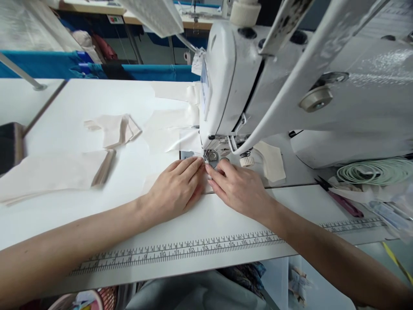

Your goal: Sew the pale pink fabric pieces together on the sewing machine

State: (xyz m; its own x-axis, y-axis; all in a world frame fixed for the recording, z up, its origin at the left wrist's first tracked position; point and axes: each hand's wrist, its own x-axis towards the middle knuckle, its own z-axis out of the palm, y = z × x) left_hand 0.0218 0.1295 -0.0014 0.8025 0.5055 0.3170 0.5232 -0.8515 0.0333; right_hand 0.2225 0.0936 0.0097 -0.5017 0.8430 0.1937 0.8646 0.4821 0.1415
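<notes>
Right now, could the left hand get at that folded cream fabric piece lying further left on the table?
Probably yes. The left hand rests flat by the presser foot, and only bare white table lies between it and the folded fabric piece. Nothing stands in the way, though the hand would have to leave the piece it presses.

A white work table (80, 103) spreads out to the left of the hands and beyond them, with a printed ruler strip (180, 249) along its near edge, just below the wrists. Farther off, past the table's far edge, blue cloth panels (41, 64) hang beneath another wooden-topped bench (93, 7). The light is bright and even.
</notes>
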